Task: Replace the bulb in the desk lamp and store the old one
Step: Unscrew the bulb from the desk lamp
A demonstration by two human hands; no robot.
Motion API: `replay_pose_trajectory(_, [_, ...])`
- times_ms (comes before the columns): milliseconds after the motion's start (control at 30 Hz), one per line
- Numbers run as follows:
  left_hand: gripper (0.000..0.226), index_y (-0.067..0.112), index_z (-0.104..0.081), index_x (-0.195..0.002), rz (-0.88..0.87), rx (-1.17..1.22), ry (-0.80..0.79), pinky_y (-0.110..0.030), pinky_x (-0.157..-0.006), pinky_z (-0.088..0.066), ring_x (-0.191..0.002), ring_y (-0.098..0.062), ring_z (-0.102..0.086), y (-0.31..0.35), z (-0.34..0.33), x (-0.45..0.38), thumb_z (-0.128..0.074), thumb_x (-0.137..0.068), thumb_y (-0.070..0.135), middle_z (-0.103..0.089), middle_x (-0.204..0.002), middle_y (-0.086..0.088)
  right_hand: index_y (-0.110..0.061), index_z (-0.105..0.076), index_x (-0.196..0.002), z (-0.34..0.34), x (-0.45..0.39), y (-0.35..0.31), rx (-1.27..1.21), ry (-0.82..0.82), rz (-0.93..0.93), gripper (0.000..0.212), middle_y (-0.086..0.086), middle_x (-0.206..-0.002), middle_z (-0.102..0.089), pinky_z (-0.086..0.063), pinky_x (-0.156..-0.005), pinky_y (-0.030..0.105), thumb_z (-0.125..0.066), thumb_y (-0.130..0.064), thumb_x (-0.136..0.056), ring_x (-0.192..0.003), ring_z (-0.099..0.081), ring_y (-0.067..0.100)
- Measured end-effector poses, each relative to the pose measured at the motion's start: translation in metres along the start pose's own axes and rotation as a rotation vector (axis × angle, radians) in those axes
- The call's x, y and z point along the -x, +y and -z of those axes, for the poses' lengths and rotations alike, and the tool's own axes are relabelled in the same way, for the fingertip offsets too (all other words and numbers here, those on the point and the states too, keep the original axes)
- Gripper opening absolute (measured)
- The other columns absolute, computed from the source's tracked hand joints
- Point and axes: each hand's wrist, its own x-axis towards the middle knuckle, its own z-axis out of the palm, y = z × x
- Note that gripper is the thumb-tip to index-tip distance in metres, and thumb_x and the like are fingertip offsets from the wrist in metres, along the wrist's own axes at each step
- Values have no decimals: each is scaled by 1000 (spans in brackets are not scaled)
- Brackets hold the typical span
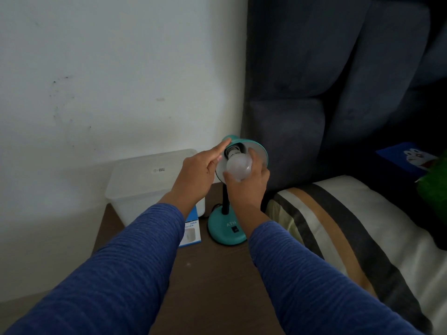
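step: bulb at socket, inside lamp shade | right hand wrapped around bulb | left hand ungripped, fingertip steadying shade | advice: kept straight, turned gently (threads exposed)

Desk lamp: teal base and shade, black neck, shade interior white. Bulb at the shade mouth: frosted white. Both sleeves in front of the lamp: blue with fine darker horizontal ribbing. Table under the lamp: dark brown. Box left of the lamp base: blue and white. Container left of the lamp: translucent white. Wall behind the lamp: white with dark specks. Headboard right of the lamp: dark navy. Pillow right of the lamp: cream with black, grey and tan stripes.
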Motion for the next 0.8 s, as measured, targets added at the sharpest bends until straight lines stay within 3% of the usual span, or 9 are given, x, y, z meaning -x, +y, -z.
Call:
replay_pose_trajectory(100, [43, 30, -41, -137, 7, -6, 8, -1, -59, -33, -52, 2, -38, 1, -1, 0, -43, -98, 13, -38, -58, 16, -21, -32, -141, 1, -2, -1, 22, -8, -46, 76, 12, -137, -38, -40, -99, 32, -74, -25, -77, -123, -44, 27])
replay_pose_trajectory(200, [43, 32, -39, -138, 3, -10, 0, -1, -57, -35, -50, -1, -36, 0, 0, 0, -42, -98, 15, -36, -56, 11, -23, -35, -138, 0, -1, -1, 39, -15, 12, 69, 11, -137, -33, -39, -94, 24, -70, -13, -79, -122, -44, 26])
replay_pose_trajectory(333, [42, 32, -40, -137, 7, 3, -2, 0, -58, -35, -50, -2, -36, 1, 1, 0, -43, -98, 15, -35, -55, 11, -19, -35, -138, 2, -2, 1, 30, 13, -3, 75, 12, -134, -37, -39, -93, 25, -76, -20, -76, -121, -46, 26])
replay_pose_trajectory(500, [42, 30, -40, -137, 12, 10, -2, 1, -57, -34, -50, -1, -36, 1, 0, 0, -43, -98, 15, -35, -56, 12, -28, -39, -136, 6, -2, 2, 80, -12, 77, 68, 10, -132, -35, -38, -92, 22, -62, 2, -80, -119, -45, 24])
replay_pose_trajectory(600, [42, 30, -41, -137, 7, 10, 7, 0, -57, -35, -49, -1, -36, 2, 0, 0, -43, -98, 15, -35, -55, 12, -29, -31, -141, 6, -4, -2, 55, -31, 30, 72, 11, -136, -35, -36, -89, 23, -66, -11, -80, -121, -43, 25])
replay_pose_trajectory(700, [42, 31, -41, -137, 14, 11, 4, -2, -58, -35, -50, 0, -38, 2, 1, 0, -43, -98, 15, -37, -56, 13, -27, -41, -138, 7, -7, -3, 63, -8, 26, 61, 12, -134, -40, -34, -90, 21, -66, -33, -83, -120, -45, 23])
replay_pose_trajectory(800, [42, 30, -41, -137, 8, 10, 7, -5, -57, -35, -50, 0, -37, 1, 1, 0, -43, -98, 15, -36, -55, 12, -29, -37, -139, 5, -4, -1, 38, 9, 58, 64, 9, -133, -38, -39, -94, 25, -67, -25, -83, -119, -45, 22])
